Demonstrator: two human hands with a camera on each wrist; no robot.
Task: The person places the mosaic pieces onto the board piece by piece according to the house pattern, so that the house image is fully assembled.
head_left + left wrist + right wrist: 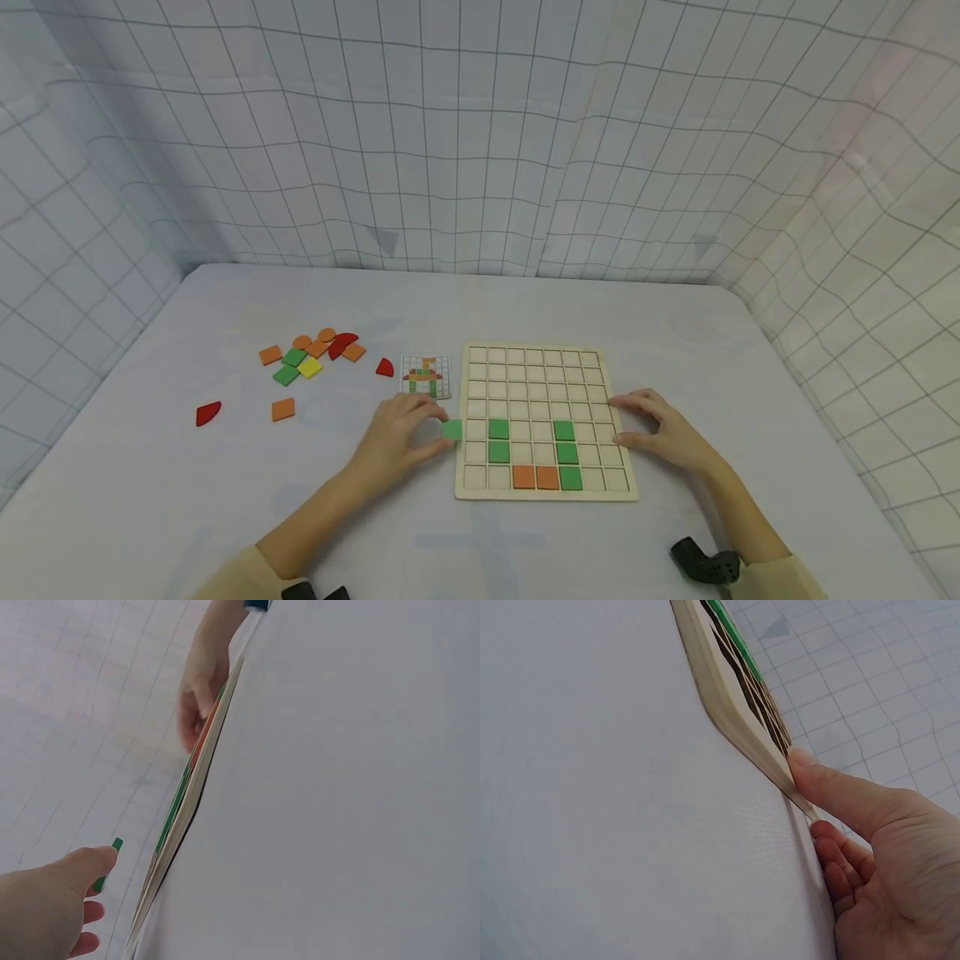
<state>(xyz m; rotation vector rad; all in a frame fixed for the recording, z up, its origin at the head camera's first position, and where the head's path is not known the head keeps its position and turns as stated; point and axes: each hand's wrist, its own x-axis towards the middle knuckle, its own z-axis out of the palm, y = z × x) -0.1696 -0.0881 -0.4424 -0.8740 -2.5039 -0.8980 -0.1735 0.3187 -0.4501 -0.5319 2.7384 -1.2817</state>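
Note:
A cream wooden grid board (547,497) lies on the table, with several green square tiles (567,453) and two orange square tiles (523,477) set in its lower cells. At the board's left edge, my left hand (393,432) pinches a green square tile (452,429) between thumb and fingers. The left wrist view shows this tile (117,844) edge-on, beside the thumb. My right hand (671,432) touches the board's right edge with thumb and fingers spread apart along it. From the right wrist, the thumb (836,784) is seen against the board's rim (739,731).
Behind my left hand lies a small pattern card (425,376). Loose orange, green, yellow and red pieces are bunched at the left around a yellow tile (310,367). Apart from them lie an orange square (282,409) and red wedges (207,413). Grid-patterned curtains (480,150) surround the table.

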